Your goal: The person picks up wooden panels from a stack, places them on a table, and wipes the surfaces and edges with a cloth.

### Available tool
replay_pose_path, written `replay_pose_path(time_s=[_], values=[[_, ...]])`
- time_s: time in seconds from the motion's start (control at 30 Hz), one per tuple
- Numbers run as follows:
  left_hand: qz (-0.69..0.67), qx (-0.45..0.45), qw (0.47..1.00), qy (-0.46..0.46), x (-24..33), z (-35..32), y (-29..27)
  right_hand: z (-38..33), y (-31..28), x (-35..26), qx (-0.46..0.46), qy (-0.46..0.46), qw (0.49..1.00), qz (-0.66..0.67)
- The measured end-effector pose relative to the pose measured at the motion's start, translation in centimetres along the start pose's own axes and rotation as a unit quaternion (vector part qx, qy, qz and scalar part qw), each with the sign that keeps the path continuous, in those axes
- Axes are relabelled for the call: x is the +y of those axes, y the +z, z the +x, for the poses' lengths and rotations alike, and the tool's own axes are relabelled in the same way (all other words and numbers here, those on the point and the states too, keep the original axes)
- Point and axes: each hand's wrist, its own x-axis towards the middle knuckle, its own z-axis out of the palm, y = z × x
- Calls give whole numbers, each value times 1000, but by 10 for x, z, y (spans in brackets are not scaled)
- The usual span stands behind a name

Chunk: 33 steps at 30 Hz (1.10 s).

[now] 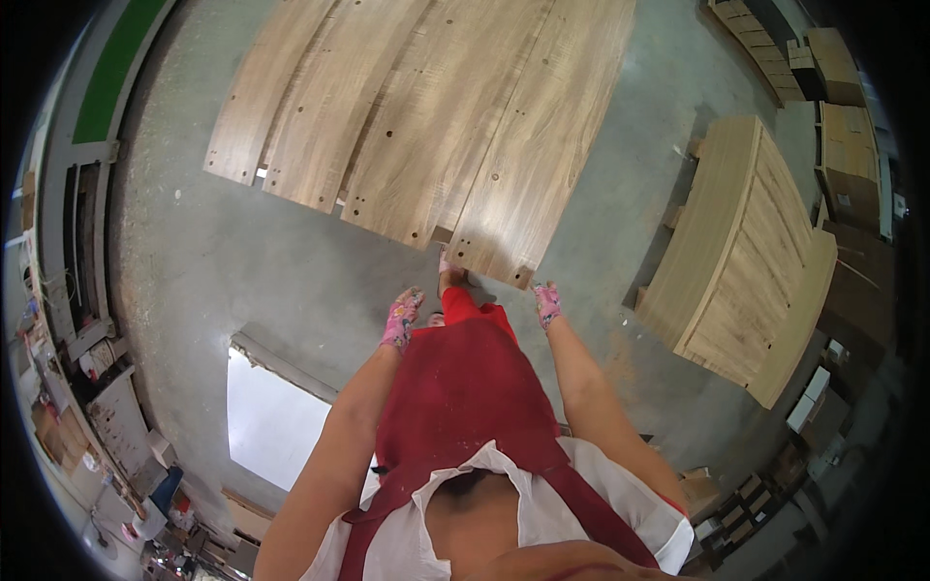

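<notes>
both hands wear pink patterned gloves and hang empty just below the near end of the rightmost wooden panel (528, 145) at centre frame. left hand (401, 318) is loosely curled; right hand (547, 304) looks half open, though its fingers are too small to tell for sure. the panel's long axis runs from that near end up toward the top of the frame; the right hand is nearer. a stack of boards (741, 257) sits at right on the concrete floor (242, 261).

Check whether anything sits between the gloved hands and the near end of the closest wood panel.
Nothing visible does. The left hand and right hand hover just short of the wood panel, with only bare concrete floor between.
</notes>
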Motion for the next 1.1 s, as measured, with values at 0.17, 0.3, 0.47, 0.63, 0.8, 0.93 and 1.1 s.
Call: replay_pose_path(time_s=[0.17,0.3,0.47,0.63,0.8,0.93,1.1], values=[[37,-25,997,62,1,70,60,39,3,11,2,-3,998,70],[-86,-15,996,25,2,95,94,39,23,-22,-28,22,969,244],[-187,33,981,-49,8,112,107,33,19,-57,9,107,990,93],[-178,14,983,-33,23,96,101,30,10,-63,-8,127,986,103],[-198,29,978,61,28,58,91,65,-11,-98,-12,8,981,192],[-130,83,985,79,56,45,77,73,-19,-225,-69,33,908,413],[-120,125,978,120,102,45,51,115,13,-255,5,-10,890,455]])
